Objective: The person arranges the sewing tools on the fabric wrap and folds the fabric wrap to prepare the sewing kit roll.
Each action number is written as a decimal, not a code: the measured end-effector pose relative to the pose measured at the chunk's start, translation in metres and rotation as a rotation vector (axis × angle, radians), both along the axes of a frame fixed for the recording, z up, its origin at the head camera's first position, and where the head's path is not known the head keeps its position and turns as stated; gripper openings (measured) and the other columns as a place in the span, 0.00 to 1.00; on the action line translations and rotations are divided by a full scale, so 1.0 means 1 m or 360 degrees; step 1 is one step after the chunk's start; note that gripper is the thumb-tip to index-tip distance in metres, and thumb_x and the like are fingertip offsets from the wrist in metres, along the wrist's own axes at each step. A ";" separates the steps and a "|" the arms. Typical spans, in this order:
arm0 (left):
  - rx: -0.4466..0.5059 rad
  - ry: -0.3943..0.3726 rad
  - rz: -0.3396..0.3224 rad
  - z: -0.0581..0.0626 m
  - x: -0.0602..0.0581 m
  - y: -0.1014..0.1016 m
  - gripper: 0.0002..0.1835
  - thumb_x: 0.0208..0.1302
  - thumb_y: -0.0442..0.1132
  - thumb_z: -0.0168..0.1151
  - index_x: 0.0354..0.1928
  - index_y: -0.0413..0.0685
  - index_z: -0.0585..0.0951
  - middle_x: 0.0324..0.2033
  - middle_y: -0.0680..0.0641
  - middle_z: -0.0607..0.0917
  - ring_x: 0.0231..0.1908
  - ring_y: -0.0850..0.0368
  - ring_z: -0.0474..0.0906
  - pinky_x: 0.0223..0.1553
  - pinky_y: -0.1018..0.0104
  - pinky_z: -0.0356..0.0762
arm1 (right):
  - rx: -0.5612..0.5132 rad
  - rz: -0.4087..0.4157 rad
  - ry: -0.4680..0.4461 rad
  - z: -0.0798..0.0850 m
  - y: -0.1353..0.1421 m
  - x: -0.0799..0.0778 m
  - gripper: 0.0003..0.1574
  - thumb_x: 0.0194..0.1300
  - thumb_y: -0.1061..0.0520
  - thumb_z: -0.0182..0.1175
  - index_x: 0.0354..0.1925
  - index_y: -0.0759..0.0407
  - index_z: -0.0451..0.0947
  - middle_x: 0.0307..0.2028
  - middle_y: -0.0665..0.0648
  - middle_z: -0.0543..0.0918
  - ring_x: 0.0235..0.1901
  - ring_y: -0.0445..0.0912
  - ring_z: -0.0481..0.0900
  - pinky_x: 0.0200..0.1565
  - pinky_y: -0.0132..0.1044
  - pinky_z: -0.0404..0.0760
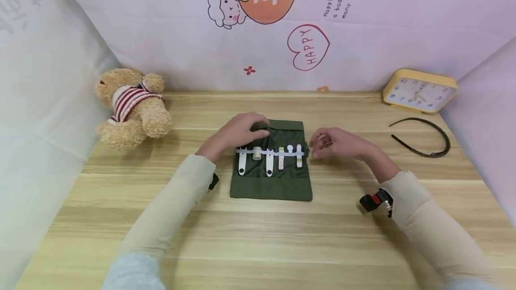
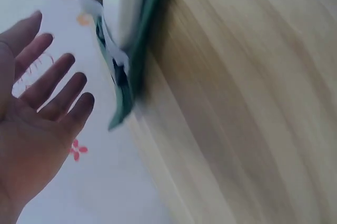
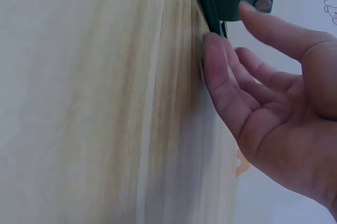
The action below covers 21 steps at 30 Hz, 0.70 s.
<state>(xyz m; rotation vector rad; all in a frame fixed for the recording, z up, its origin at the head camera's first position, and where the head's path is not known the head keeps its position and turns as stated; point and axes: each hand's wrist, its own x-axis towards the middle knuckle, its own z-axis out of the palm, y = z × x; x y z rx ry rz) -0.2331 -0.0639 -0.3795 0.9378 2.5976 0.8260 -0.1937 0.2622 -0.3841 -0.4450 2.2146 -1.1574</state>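
Note:
A dark green fabric roll-up pouch point(image 1: 271, 188) lies unfolded on the table. A white elastic band across it holds two white-handled tools, one point(image 1: 269, 164) with a dark upper part, a pale spool point(image 1: 256, 153) and several small white pieces. My left hand point(image 1: 243, 130) hovers over the pouch's upper left, its fingers loosely spread and holding nothing. Beside the pouch's right edge is my right hand point(image 1: 336, 143), fingers loosely bent. In the right wrist view, its thumb tip overlaps a green strap point(image 3: 231, 6) with a round snap, and the fingertips are right at the pouch's edge.
A teddy bear point(image 1: 135, 106) in a striped top sits at the back left of the wooden table point(image 1: 258, 240). At the back right are a yellow clock point(image 1: 420, 90) and a black headband point(image 1: 441, 135). A printed white cloth point(image 1: 181, 48) hangs behind.

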 end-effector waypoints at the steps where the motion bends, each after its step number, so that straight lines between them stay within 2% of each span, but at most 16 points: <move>1: 0.0016 0.0023 0.0046 -0.001 -0.002 -0.004 0.20 0.76 0.47 0.60 0.63 0.45 0.79 0.63 0.47 0.79 0.66 0.50 0.71 0.66 0.53 0.67 | 0.0007 -0.0007 -0.0045 0.001 0.001 0.002 0.25 0.67 0.58 0.69 0.55 0.68 0.73 0.42 0.62 0.85 0.42 0.53 0.82 0.44 0.41 0.82; 6: 0.0120 0.0080 0.0338 -0.003 -0.010 -0.022 0.17 0.75 0.44 0.60 0.59 0.44 0.82 0.60 0.46 0.81 0.63 0.48 0.73 0.65 0.52 0.68 | -0.0050 0.0006 -0.0225 -0.002 0.001 0.012 0.25 0.66 0.58 0.70 0.53 0.71 0.72 0.40 0.64 0.85 0.40 0.54 0.85 0.43 0.46 0.86; 10: 0.0229 0.0027 0.0528 -0.006 -0.015 -0.033 0.16 0.73 0.42 0.62 0.58 0.43 0.82 0.58 0.46 0.82 0.60 0.47 0.75 0.62 0.51 0.72 | -0.0099 0.0044 -0.0295 -0.003 0.000 0.021 0.24 0.67 0.59 0.69 0.52 0.73 0.73 0.39 0.65 0.86 0.38 0.55 0.86 0.42 0.47 0.86; 15: 0.0296 -0.0108 0.0648 -0.008 -0.020 -0.037 0.17 0.71 0.40 0.65 0.58 0.42 0.81 0.56 0.43 0.82 0.57 0.45 0.77 0.57 0.51 0.77 | -0.0145 0.0059 -0.0333 -0.003 -0.004 0.031 0.21 0.66 0.61 0.69 0.50 0.73 0.73 0.38 0.67 0.86 0.36 0.58 0.86 0.41 0.49 0.87; 21: 0.0349 -0.0263 0.0748 -0.014 -0.026 -0.041 0.20 0.69 0.38 0.67 0.60 0.41 0.79 0.56 0.39 0.81 0.53 0.44 0.80 0.51 0.53 0.80 | -0.0186 0.0113 -0.0309 -0.003 -0.015 0.044 0.21 0.65 0.61 0.70 0.48 0.73 0.74 0.36 0.67 0.88 0.34 0.59 0.87 0.38 0.50 0.87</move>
